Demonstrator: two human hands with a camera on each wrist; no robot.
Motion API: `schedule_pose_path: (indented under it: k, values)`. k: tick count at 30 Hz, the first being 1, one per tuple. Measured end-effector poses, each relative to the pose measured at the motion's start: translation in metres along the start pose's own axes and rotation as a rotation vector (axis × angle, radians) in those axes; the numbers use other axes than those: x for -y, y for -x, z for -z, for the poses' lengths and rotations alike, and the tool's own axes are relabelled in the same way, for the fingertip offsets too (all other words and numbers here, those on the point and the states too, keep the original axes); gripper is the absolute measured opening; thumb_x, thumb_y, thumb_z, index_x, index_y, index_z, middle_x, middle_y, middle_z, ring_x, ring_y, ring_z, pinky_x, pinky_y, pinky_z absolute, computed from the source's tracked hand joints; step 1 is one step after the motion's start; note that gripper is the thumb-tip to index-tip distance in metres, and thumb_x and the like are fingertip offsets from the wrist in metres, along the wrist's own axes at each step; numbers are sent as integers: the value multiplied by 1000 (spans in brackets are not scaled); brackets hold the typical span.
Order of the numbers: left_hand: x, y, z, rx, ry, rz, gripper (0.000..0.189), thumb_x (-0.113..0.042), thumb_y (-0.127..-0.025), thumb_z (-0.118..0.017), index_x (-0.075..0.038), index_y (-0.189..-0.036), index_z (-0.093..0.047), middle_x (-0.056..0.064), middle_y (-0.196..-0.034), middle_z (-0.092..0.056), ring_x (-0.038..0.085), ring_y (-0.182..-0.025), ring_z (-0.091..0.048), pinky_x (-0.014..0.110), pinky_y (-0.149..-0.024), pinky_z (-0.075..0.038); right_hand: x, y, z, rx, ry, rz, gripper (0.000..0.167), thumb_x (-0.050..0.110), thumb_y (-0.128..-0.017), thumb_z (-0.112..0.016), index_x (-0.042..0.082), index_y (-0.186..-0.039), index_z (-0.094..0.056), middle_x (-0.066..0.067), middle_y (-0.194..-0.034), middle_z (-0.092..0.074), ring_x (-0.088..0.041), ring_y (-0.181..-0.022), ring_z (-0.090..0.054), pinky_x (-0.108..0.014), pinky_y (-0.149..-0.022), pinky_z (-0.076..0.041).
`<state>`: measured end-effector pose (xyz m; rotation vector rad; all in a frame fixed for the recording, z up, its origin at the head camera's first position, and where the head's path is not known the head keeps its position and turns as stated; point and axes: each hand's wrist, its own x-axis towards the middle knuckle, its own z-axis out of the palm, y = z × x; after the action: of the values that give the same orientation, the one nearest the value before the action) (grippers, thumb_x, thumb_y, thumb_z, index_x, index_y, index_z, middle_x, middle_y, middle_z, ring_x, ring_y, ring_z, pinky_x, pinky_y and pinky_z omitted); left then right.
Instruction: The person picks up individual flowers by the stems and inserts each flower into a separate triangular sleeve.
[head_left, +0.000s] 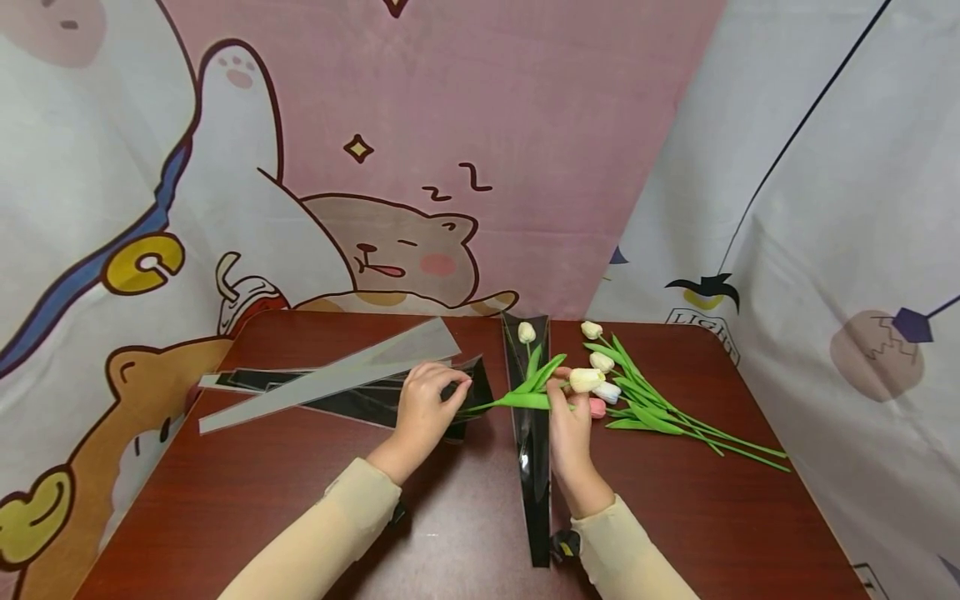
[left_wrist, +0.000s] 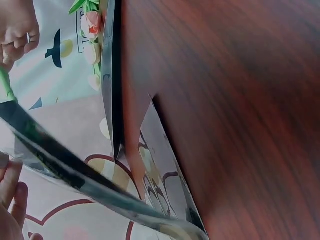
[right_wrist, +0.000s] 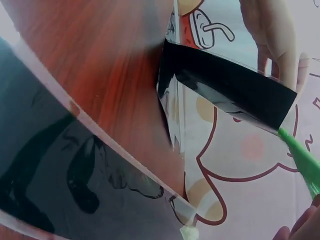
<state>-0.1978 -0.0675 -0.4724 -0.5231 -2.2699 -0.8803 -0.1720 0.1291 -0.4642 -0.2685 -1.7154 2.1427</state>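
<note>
My left hand (head_left: pixel 431 408) pinches the edge of a black, clear-edged flower sleeve (head_left: pixel 480 379) at its wide mouth. In the right wrist view that sleeve (right_wrist: pixel 235 90) is raised off the table, its mouth toward a green stem (right_wrist: pixel 300 155). My right hand (head_left: pixel 572 433) grips an artificial tulip (head_left: pixel 587 380) with a cream bloom near its head. Its leaves point left and the stem end reaches the sleeve's mouth. Between the hands, a second black sleeve (head_left: pixel 534 500) lies lengthwise, with a white tulip (head_left: pixel 527 332) at its wide far end.
Several loose tulips (head_left: pixel 652 400), white and pink, lie right of my right hand, stems toward the right table edge. A pile of flat sleeves (head_left: pixel 330 387), grey and black, lies at the left. The brown table (head_left: pixel 450 533) meets a printed cloth (head_left: pixel 570 167) behind.
</note>
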Motion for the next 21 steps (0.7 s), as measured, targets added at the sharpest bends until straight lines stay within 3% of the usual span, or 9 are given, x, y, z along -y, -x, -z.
schedule_pose_path:
  k: [5,12,21]
  values:
    - [0,0,-1,-8,-9,-13,5,-20,-82,-74,-15,-85,-74,-2,-84,-73,17,-88,-62,35,-89,-46,-1,2,0,-14,-64,8,19,1,-86,-65,9,-97,-52,4,-85,-60,-6,-83,-57,-18,-79,-46]
    - [1,0,-1,-8,-14,-20,5,-20,-82,-74,-15,-84,-74,-2,-83,-72,17,-87,-62,36,-88,-47,3,1,1,22,-113,-93,15,2,-84,-68,11,-91,-59,6,-82,-61,-6,-81,-56,-20,-79,-45]
    - [0,0,2,92,-54,7,6,-22,-84,-73,-17,-86,-75,-3,-85,-72,18,-91,-62,36,-93,-45,18,0,3,53,-90,-83,13,2,-85,-66,14,-88,-66,9,-80,-67,-4,-79,-60,-19,-78,-47]
